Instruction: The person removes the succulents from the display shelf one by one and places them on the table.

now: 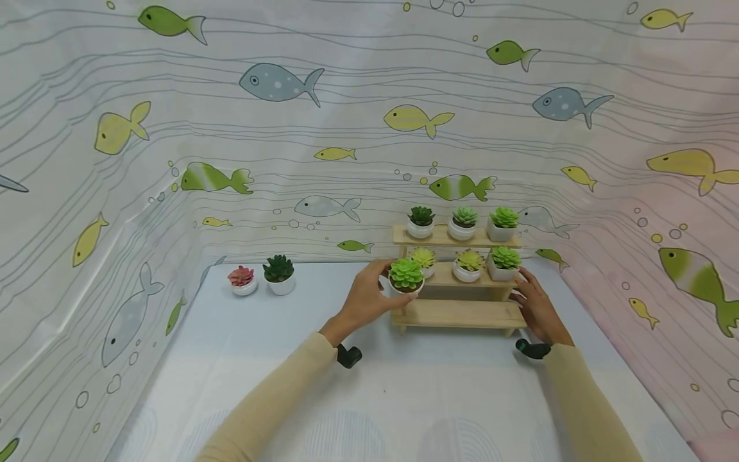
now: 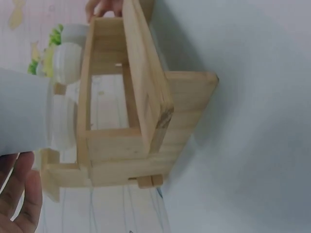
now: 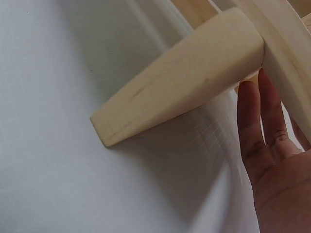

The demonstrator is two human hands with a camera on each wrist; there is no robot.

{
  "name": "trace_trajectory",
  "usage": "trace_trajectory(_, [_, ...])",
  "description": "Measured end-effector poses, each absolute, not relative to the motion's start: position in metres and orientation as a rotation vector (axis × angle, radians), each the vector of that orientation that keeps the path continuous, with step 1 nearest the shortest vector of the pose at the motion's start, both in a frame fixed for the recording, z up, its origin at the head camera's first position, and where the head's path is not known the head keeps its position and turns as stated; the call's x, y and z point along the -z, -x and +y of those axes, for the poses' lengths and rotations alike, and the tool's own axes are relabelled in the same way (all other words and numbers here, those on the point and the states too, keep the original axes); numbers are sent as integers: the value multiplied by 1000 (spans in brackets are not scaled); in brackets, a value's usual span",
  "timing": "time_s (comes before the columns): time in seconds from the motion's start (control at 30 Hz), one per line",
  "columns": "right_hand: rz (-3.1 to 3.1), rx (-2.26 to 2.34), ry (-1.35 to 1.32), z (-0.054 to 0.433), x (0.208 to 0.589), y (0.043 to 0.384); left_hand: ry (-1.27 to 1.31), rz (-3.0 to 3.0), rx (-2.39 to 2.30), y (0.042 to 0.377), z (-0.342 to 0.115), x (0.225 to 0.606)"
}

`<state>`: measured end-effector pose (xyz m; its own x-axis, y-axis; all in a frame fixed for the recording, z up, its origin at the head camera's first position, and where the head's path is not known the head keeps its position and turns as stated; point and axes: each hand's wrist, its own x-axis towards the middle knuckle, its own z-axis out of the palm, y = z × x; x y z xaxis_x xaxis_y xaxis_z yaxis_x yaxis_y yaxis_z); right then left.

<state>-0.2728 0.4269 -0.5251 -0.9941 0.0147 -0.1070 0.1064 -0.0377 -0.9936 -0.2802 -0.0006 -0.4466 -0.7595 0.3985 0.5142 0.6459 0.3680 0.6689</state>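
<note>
In the head view my left hand holds a white round pot with a bright green succulent between thumb and fingers. The pot is raised in front of the left end of a three-step wooden shelf. The left wrist view shows that white pot large, with fingertips against its lower part. My right hand is at the right side of the shelf, its fingers lightly bent along the side. In the right wrist view those fingers reach up beside a shelf leg, partly behind the wood.
Potted succulents stand on the upper step and the middle step. Left on the table are a red succulent and a dark green one, both in white pots. A fish-patterned cloth surrounds the table.
</note>
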Motion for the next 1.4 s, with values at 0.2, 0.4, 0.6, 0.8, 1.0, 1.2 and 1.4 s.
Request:
trace_trajectory(0.2, [2104, 2234, -155, 422, 518, 269, 905, -2374, 1315, 283, -10, 450])
trace_trajectory(0.4, [2141, 2201, -185, 421, 520, 270, 884, -2381, 1318, 284, -19, 452])
trace_trajectory(0.6, [2148, 2193, -196, 423, 526, 273, 838, -2388, 1315, 287, -30, 454])
trace_trajectory(0.8, [2145, 2198, -168, 425, 527, 274, 810, -2364, 1285, 293, -41, 458])
trace_trajectory(1.0, [2144, 2199, -194, 422, 525, 273, 738, -2397, 1274, 299, -53, 466])
trace_trajectory(1.2, [2126, 2202, -215, 420, 522, 273, 673, -2412, 1293, 305, -65, 474])
trace_trajectory(1.4, [2089, 2232, -191, 421, 522, 273, 602, -2445, 1311, 310, -78, 479])
